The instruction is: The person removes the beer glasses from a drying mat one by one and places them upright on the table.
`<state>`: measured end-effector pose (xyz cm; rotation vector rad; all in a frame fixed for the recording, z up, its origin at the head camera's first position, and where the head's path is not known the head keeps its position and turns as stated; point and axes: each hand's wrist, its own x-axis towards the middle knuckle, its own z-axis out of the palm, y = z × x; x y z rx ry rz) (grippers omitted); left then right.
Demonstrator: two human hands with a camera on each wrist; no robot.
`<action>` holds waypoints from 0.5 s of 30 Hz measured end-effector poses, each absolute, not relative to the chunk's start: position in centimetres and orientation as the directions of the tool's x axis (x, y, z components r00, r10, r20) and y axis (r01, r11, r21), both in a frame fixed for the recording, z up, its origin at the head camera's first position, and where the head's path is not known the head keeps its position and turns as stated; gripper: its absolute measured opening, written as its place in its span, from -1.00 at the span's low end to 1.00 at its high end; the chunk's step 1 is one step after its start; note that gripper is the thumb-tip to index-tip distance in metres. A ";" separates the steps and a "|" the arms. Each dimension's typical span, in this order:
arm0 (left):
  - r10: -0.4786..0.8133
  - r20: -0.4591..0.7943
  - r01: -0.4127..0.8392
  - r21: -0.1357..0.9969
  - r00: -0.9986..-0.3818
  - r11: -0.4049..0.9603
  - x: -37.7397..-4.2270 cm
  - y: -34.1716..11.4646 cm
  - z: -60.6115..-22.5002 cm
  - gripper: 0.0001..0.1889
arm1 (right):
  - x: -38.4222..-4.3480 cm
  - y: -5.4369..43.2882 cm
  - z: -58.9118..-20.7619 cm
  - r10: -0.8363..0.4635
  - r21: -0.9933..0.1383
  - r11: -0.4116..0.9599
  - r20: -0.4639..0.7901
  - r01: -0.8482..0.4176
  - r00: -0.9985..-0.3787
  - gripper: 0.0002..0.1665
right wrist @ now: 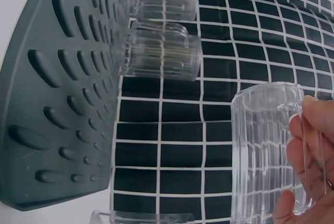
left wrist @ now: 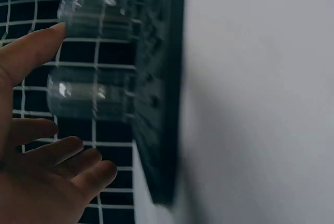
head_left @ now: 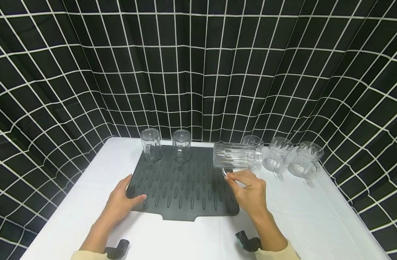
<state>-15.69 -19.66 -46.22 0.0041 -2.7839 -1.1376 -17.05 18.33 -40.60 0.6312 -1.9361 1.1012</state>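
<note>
My right hand (head_left: pixel 250 191) grips the handle of a clear glass mug (head_left: pixel 233 156), which lies sideways in the air over the right back part of a dark grey drying mat (head_left: pixel 182 191). In the right wrist view the mug's ribbed wall (right wrist: pixel 261 153) shows beside the curled fingers. My left hand (head_left: pixel 120 201) is at the mat's left edge, fingers spread and thumb over the ridged surface. Two other glass mugs, the left mug (head_left: pixel 151 146) and its neighbour (head_left: pixel 181 147), stand on the mat's back left part.
To the right, on the white-covered table (head_left: pixel 315 216), stand three more clear mugs, among them a middle mug (head_left: pixel 276 155) and a far right mug (head_left: pixel 305 160); the third is partly hidden behind the held mug. A black curtain (head_left: pixel 192 72) with a white grid encloses the table.
</note>
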 end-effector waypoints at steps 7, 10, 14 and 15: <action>-0.036 0.205 0.138 0.770 -0.978 0.623 -16.5 -17.2 -44.1 0.02 | -16.7 18.0 -40.8 -0.043 -0.432 0.524 0.847 -0.734 -0.530 -0.81; -0.015 0.241 0.187 0.791 -0.970 0.582 -16.9 -16.0 -43.3 0.02 | -16.4 17.9 -40.8 -0.044 -0.435 0.527 0.845 -0.731 -0.534 -0.80; 0.024 0.291 0.259 0.808 -0.956 0.528 -17.4 -14.4 -42.3 0.02 | -16.2 17.6 -40.8 -0.052 -0.436 0.527 0.841 -0.730 -0.539 -0.81; 0.033 0.298 0.272 0.815 -0.954 0.512 -17.5 -14.1 -42.1 0.01 | -16.1 17.5 -40.8 -0.057 -0.433 0.523 0.841 -0.734 -0.537 -0.81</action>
